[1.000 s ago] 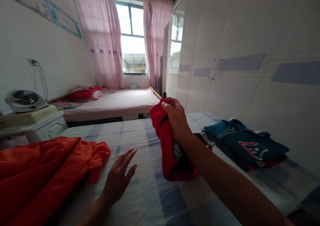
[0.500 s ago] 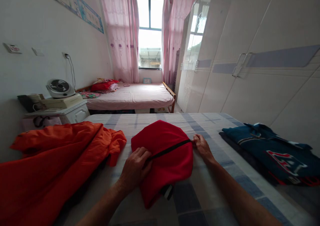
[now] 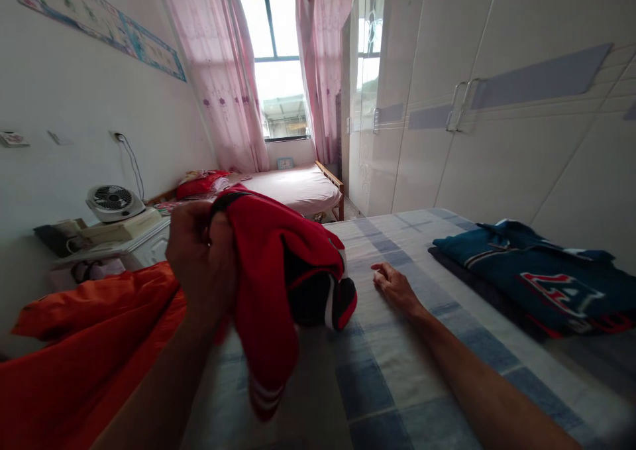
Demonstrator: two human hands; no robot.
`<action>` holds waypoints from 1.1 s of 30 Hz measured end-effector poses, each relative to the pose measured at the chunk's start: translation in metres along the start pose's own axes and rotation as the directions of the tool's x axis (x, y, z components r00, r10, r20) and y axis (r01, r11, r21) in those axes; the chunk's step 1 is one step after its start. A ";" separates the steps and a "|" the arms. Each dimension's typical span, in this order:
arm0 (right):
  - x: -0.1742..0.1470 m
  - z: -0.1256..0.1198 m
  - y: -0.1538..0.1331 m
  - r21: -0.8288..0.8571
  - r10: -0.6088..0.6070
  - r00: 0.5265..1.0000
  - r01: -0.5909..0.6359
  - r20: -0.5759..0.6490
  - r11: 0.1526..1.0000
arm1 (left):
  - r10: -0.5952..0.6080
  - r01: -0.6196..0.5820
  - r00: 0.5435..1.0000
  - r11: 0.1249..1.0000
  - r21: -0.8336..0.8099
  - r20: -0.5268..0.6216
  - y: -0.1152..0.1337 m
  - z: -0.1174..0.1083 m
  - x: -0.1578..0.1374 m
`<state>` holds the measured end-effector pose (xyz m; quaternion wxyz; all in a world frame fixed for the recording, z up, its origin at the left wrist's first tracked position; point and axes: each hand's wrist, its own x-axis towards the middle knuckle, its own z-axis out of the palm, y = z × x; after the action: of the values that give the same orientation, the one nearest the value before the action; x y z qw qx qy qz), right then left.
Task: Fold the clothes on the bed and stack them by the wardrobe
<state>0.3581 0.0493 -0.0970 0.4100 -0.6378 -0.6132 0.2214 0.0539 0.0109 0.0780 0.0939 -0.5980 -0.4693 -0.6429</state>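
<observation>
Gripping the red garment [image 3: 263,231] by its upper left edge, your left hand [image 3: 201,254] is closed in the head view, thumb pressed against the cloth and a dark strip showing beside it. The garment is raised in front of you, between your two hands, over the checked sheet [image 3: 407,232]; a black and white part bulges out on its right side, and a striped cuff [image 3: 265,397] dangles at the bottom, slightly blurred. You cannot tell from here whether its underside touches the sheet.

Your right hand [image 3: 395,287] is released, its fingers loosely bent, just beside the garment's right side and apart from it. Whether it rests on the sheet is unclear.

To your left, a crumpled orange garment [image 3: 99,317] spreads out, partly behind your left forearm. Well to the right of your right hand, a blue garment [image 3: 541,271] with a letter patch lies folded on top of dark clothing [image 3: 484,294]. Beyond, you face a pink-covered bed [image 3: 298,188], with a fan [image 3: 115,201] to its left.
</observation>
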 end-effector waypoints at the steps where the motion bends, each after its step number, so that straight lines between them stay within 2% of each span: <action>1: 0.000 0.000 0.001 0.001 -0.008 1.000 0.008 -0.001 1.000 | 0.030 -0.033 0.992 0.999 0.020 0.122 -0.003 0.000 -0.005; 2: 0.001 0.000 0.002 0.000 -0.012 1.000 0.012 -0.004 1.000 | 0.045 -0.061 0.951 0.997 0.041 0.306 -0.007 0.000 -0.010; 3: 0.001 0.001 0.002 -0.005 -0.014 1.000 0.014 -0.006 1.000 | 0.041 -0.082 0.874 0.994 0.065 0.484 -0.010 -0.003 -0.014; 4: 0.001 0.001 0.001 -0.014 -0.013 1.000 0.013 -0.005 1.000 | 0.021 -0.094 0.810 0.991 0.095 0.586 -0.013 -0.007 -0.014; 5: 0.001 0.000 0.000 -0.025 -0.011 1.000 0.011 -0.001 1.000 | -0.004 -0.092 0.811 0.987 0.135 0.585 -0.014 -0.013 -0.011; 6: 0.001 0.000 -0.001 -0.034 -0.010 1.000 0.010 0.003 0.999 | -0.021 -0.074 0.868 0.983 0.170 0.496 -0.012 -0.020 -0.006; 7: 0.001 -0.001 -0.003 -0.042 -0.008 1.000 0.009 0.007 0.999 | -0.023 -0.044 0.943 0.981 0.191 0.332 -0.010 -0.028 0.001; 8: 0.001 -0.002 -0.004 -0.048 -0.007 1.000 0.007 0.009 0.999 | -0.015 -0.011 0.991 0.981 0.194 0.132 -0.007 -0.036 0.007; 9: 0.001 -0.002 -0.005 -0.050 -0.006 1.000 0.006 0.010 0.999 | -0.008 0.014 0.999 0.983 0.185 -0.032 -0.006 -0.041 0.012; 10: 0.000 -0.003 -0.006 -0.053 -0.005 1.000 0.005 0.008 0.999 | -0.016 0.029 0.997 0.984 0.175 -0.079 -0.006 -0.045 0.013; 11: 0.000 -0.004 -0.007 -0.056 -0.004 1.000 0.004 0.006 0.998 | -0.039 0.037 0.999 0.985 0.171 0.008 -0.009 -0.046 0.011; 12: -0.001 -0.004 -0.007 -0.060 -0.001 1.000 0.001 0.005 0.998 | -0.078 0.041 0.975 0.983 0.176 0.207 -0.013 -0.044 0.004; 13: -0.001 -0.004 -0.008 -0.065 0.002 1.000 -0.002 0.005 0.998 | -0.123 0.039 0.885 0.981 0.191 0.449 -0.020 -0.041 -0.005; 14: -0.001 -0.004 -0.008 -0.070 0.004 1.000 -0.004 0.004 0.998 | -0.162 0.030 0.737 0.978 0.208 0.656 -0.026 -0.037 -0.016; 15: -0.002 -0.004 -0.009 -0.074 0.007 1.000 -0.007 0.003 0.997 | -0.190 0.010 0.588 0.974 0.227 0.786 -0.033 -0.032 -0.028; 16: -0.002 -0.004 -0.009 -0.076 0.008 1.000 -0.008 0.003 0.997 | -0.200 -0.022 0.497 0.970 0.243 0.844 -0.038 -0.027 -0.040; 17: -0.002 -0.004 -0.009 -0.078 0.008 1.000 -0.008 0.003 0.997 | -0.194 -0.070 0.459 0.965 0.253 0.867 -0.041 -0.023 -0.050; 19: -0.002 -0.004 -0.009 -0.082 0.009 1.000 -0.008 0.005 0.997 | -0.152 -0.198 0.419 0.947 0.253 0.895 -0.041 -0.018 -0.068; 20: -0.002 -0.004 -0.009 -0.084 0.009 1.000 -0.008 0.009 0.996 | -0.133 -0.259 0.385 0.934 0.245 0.913 -0.038 -0.016 -0.075; 23: -0.001 -0.004 -0.007 -0.101 0.008 1.000 -0.006 0.015 0.995 | -0.135 -0.356 0.242 0.909 0.217 0.961 -0.027 -0.010 -0.097; 24: -0.001 -0.004 -0.006 -0.108 0.007 1.000 -0.005 0.017 0.994 | -0.143 -0.363 0.210 0.907 0.213 0.967 -0.025 -0.008 -0.104; 25: 0.000 -0.005 -0.005 -0.117 0.006 1.000 -0.004 0.018 0.993 | -0.146 -0.369 0.208 0.904 0.216 0.967 -0.023 -0.005 -0.111; 26: 0.001 -0.005 -0.004 -0.127 0.006 1.000 -0.003 0.018 0.992 | -0.146 -0.374 0.236 0.899 0.228 0.961 -0.023 -0.002 -0.116; 29: 0.003 -0.006 -0.001 -0.149 0.006 1.000 -0.003 0.016 0.989 | -0.140 -0.382 0.373 0.878 0.289 0.917 -0.025 0.004 -0.118; 32: 0.005 -0.006 0.001 -0.147 0.007 1.000 -0.004 0.019 0.989 | -0.134 -0.375 0.467 0.865 0.333 0.874 -0.027 0.001 -0.087; 33: 0.005 -0.006 0.002 -0.143 0.009 1.000 -0.005 0.024 0.990 | -0.131 -0.366 0.517 0.859 0.357 0.846 -0.026 -0.004 -0.069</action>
<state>0.3645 0.0529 -0.0940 0.3548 -0.6650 -0.6303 0.1860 0.0518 -0.0076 0.0066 0.0482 -0.8197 -0.5584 -0.1178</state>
